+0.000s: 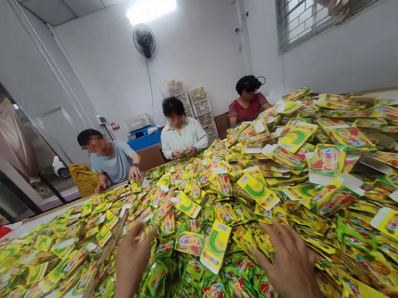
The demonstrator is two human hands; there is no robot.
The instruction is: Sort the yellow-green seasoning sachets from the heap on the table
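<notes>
My left hand (135, 257) is above the near left of the heap, its fingers curled but apart, with nothing visible in them. To the right, my right hand (287, 258) is spread out over yellow sachets (246, 239), palm down and holding nothing. Between both hands, a flat yellow box (216, 246) with a green ring lies tilted on the pile, overlapping another box (189, 243) with a red fruit print. Below it are many green sachets (214, 292) with red watermelon pictures. Whether my fingertips touch the packets is unclear.
A large mound of small open boxes (328, 159) rises on the right. A wooden strip (94, 269) separates boxes lying on the left of the table. Several co-workers sit across it; one's hand (135, 173) is at a box. Stacked crates (202, 108) stand by the wall.
</notes>
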